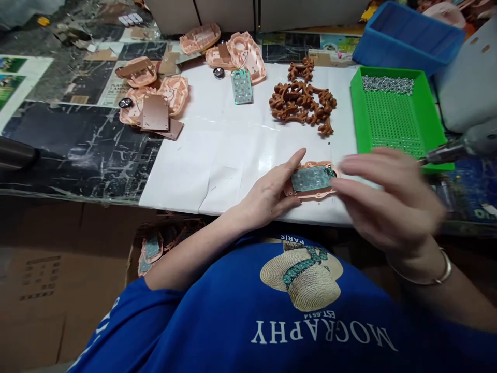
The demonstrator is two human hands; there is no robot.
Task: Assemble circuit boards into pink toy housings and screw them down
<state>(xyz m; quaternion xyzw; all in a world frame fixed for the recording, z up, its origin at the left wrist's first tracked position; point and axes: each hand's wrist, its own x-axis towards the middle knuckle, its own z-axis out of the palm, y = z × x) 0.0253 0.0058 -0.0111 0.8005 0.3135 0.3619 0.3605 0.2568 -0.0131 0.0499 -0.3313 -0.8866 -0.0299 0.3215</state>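
My left hand [267,194] is closed around the left end of a pink plastic housing [310,196], low over the white sheet near the table's front edge. A green circuit board [310,178] lies inside the housing, with a dark round part partly visible at its right end. My right hand [392,197], blurred by motion, is at that right end. Its fingers are stretched out and apart, and I see nothing between them. Whether the fingertips touch the housing I cannot make out.
Brown plastic pieces [303,101] lie behind the housing. A green tray [357,114] with screws stands right, beside a power screwdriver [462,147] and a blue bin [407,39]. Other pink housings [174,93] with boards lie back left. Below the table, a box holds more housings [152,248].
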